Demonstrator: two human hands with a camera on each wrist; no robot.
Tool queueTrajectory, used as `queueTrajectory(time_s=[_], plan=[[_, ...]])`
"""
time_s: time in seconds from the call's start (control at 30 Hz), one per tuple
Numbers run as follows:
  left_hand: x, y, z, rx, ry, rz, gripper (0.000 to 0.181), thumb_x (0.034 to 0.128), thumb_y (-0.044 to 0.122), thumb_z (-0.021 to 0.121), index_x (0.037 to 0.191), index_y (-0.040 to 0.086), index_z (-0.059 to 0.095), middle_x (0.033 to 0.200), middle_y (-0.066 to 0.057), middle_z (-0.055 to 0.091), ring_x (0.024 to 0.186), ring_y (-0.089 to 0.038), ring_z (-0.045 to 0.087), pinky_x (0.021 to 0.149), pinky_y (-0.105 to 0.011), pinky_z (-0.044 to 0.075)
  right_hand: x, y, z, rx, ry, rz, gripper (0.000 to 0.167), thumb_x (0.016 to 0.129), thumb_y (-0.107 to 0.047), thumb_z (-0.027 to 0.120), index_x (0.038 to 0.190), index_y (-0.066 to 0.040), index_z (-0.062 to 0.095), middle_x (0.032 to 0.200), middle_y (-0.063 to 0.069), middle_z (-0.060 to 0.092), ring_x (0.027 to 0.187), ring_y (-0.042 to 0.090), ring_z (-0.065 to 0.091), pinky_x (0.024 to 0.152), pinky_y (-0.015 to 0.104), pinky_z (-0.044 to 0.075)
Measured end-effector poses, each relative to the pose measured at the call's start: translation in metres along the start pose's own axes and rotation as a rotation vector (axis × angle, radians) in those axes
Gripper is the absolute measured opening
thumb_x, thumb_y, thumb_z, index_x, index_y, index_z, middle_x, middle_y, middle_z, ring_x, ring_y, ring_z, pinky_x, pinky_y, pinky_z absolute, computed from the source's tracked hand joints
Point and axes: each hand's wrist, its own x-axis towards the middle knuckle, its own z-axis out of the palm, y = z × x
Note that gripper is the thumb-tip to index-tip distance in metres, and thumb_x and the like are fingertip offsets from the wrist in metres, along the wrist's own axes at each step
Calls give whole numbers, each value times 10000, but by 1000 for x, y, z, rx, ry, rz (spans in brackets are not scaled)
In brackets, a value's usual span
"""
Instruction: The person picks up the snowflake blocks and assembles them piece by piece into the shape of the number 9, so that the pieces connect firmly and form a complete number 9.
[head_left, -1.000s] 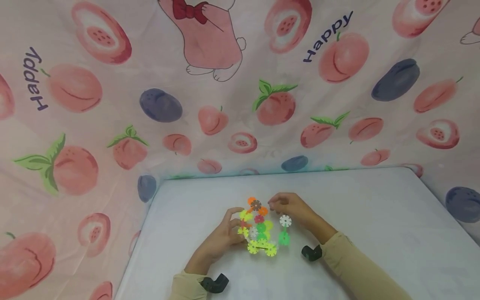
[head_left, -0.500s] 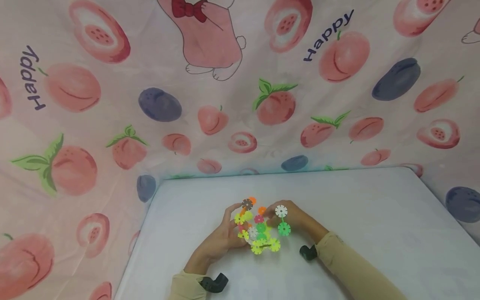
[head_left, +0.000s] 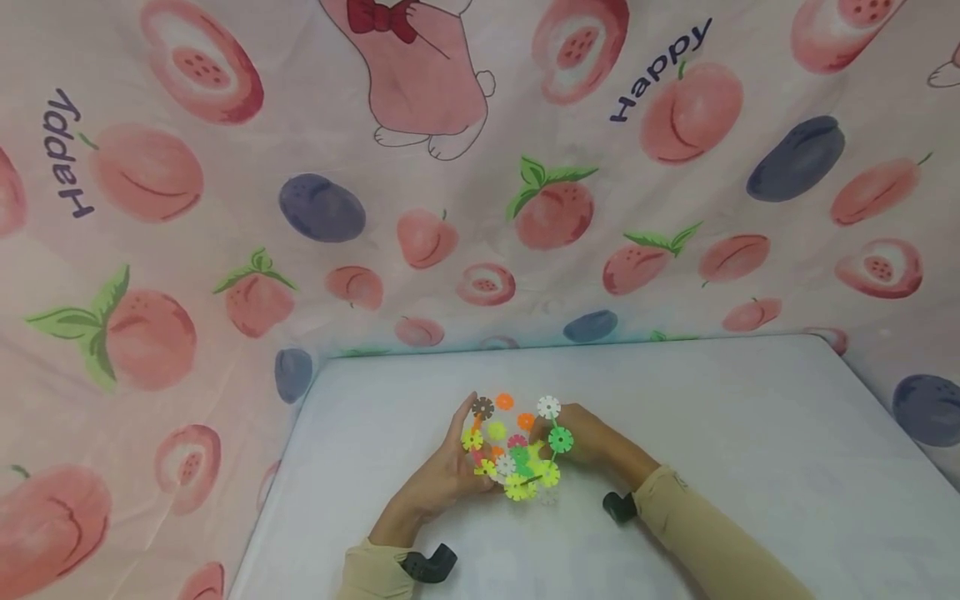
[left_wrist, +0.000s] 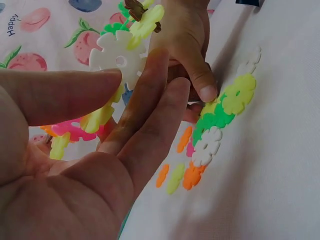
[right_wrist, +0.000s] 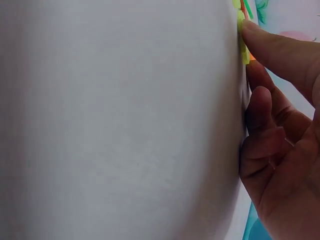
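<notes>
Chain of flower-shaped slotted discs, one: we find it raised above the table, mid-scene, bowed toward the near side. Left end, a brown disc; right end, a white disc above a green disc; yellow discs between.

Left hand, at left: grip pinching the chain, thumb against a second white disc along its length.

Right hand, at right, behind the chain's right end: grip pinching a loose yellow disc low at the table, thumb on its face, other fingers curled. We cannot tell whether that disc is joined to its neighbours.

Further discs, on the table between the hands: two orange discs on the far side, a pink disc nearer, then green and white; a pale disc lies nearest us.

Also listed: tan sleeves, two, each with a black fitting; fruit-printed cloth beyond the table.
</notes>
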Motion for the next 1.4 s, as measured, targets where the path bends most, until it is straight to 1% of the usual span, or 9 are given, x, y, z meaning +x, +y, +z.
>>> queueTrajectory(time_s=[0.17,0.33,0.53,0.67,0.77,0.87,1.0,1.2,1.4], plan=[[0,1,0,-2,1,6,1266,815,-215,632,1537,599,-15,1721,-107,45,1383,-555,436,932,-382,587,-1,-1,-2,-23,-9,14,171,852,-163,800,1000,-242,770,983,-140,719,975,93,643,924,341,543],[-1,3,0,7,11,7,1263,818,-202,650,1552,567,-32,1719,-132,50,1372,-535,462,931,-368,588,0,0,-2,-18,-8,45,169,859,-122,765,961,-254,740,974,-137,687,1010,114,627,963,378,523],[0,4,0,13,4,15,1245,832,-201,643,1553,561,-29,1713,-145,77,1363,-536,470,947,-377,581,0,3,-2,2,-2,125,118,897,-168,721,952,-272,706,944,-140,663,963,97,614,934,371,518],[0,4,1,10,5,28,1234,835,-187,659,1551,556,-18,1701,-168,107,1356,-543,468,943,-362,583,-3,5,-3,9,6,163,75,893,-201,735,873,-231,669,830,-106,618,836,95,574,808,328,514],[1,4,2,17,16,46,1218,840,-162,677,1556,537,-17,1664,-193,177,1329,-534,496,937,-359,586,-6,5,-6,15,10,188,140,888,-222,738,798,-221,630,738,-78,552,747,121,509,721,303,464],[1,4,2,1,22,46,1163,868,-141,658,1558,537,12,1536,-198,347,1251,-461,575,946,-397,585,-10,6,-11,29,31,186,164,878,-186,752,770,-218,633,726,-76,528,764,129,492,739,308,439],[2,3,1,-6,4,22,1114,884,-141,619,1556,542,51,1445,-232,443,1150,-378,655,944,-421,586,-16,8,-19,45,88,198,136,876,-49,718,871,-185,716,783,-53,566,809,158,496,755,336,449],[2,0,1,-3,-50,9,1183,849,-179,638,1554,560,43,1660,-255,219,1351,-578,456,972,-379,571,-22,15,-26,71,220,258,102,872,-116,755,962,-163,762,818,-40,652,803,149,554,725,324,483],[2,1,4,31,-61,18,1207,845,-175,676,1583,506,6,1701,-204,95,1336,-596,457,952,-383,577,-24,8,-41,120,342,289,174,896,-208,772,1053,-133,776,828,-23,710,774,154,596,691,312,510]])
